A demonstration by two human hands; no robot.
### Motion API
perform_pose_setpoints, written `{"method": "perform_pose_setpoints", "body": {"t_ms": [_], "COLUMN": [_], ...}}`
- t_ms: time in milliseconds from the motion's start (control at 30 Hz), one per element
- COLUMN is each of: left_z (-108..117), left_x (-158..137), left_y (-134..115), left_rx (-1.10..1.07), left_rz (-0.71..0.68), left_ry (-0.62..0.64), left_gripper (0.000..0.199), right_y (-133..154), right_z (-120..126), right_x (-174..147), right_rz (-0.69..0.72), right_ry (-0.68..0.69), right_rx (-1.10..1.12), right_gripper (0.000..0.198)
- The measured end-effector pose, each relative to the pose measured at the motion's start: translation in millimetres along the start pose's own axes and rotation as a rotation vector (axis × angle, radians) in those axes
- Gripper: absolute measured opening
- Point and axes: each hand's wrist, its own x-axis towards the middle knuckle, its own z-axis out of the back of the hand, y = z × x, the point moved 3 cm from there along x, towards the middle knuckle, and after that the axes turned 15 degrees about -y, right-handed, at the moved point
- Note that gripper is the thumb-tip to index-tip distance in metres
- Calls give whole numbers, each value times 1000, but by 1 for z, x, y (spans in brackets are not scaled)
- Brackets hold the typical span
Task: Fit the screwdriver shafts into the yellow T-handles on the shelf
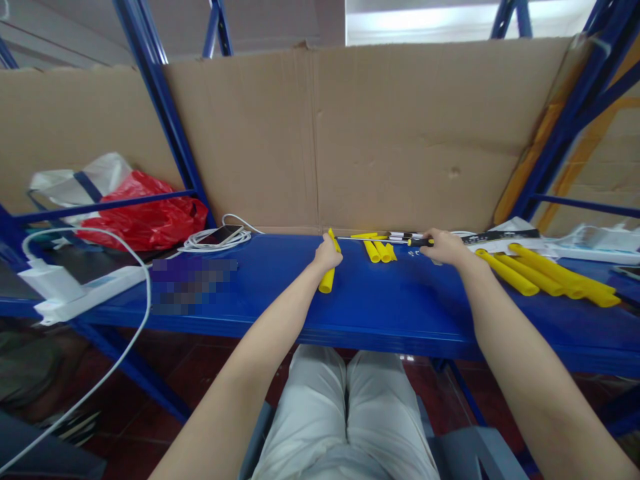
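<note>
My left hand [327,254] is wrapped round a yellow tube [327,281], which stands out above and below the fist over the blue shelf [280,280]. To its right, my right hand [443,248] closes its fingers on the handle end of a screwdriver [420,243] with a yellow and black grip. The long thin shaft points left, its tip close to the tube in my left hand. Between the hands lie several short yellow tubes [384,252], with small white bits [414,253] beside them.
Several longer yellow tubes [545,275] lie at the right near a white power strip [580,250]. On the left are a phone [223,235] on a coiled white cable, a red plastic bag [145,217] and a charger [53,280]. Cardboard [400,133] walls the back.
</note>
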Motion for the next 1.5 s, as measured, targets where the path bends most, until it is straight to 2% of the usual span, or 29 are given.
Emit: {"method": "perform_pose_setpoints", "body": {"t_ms": [200,333,433,600,733,933,1067,1233,1400,1500], "left_z": [2,2,1,1,3,3,2,2,2,1], "left_x": [-3,-2,-1,0,-3,-2,-2,-2,-1,-1], "left_y": [-3,-2,-1,0,-3,-2,-1,-1,0,-1], "left_rx": [42,65,72,60,66,40,34,56,80,77], "left_rz": [-18,-41,-42,-18,-20,-14,-14,-23,-22,-19], "left_ry": [10,9,5,6,6,-1,-3,7,4,4], "left_gripper": [57,55,57,60,58,62,60,57,58,59], "right_y": [4,12,14,9,4,9,15,15,9,5], "right_z": [5,10,7,1,-2,5,12,11,6,4], "right_x": [-2,-5,-6,-3,0,-5,-8,-8,-5,-4], "right_rz": [65,-33,-90,-7,8,58,-27,-182,-95,-68], "right_ry": [-60,-99,-52,-21,-16,-84,-104,-44,21,1], "right_rx": [-23,-52,-66,-40,-28,-69,-102,-87,-47,-35], "right_gripper": [28,31,38,38,41,36,33,50,46,48]}}
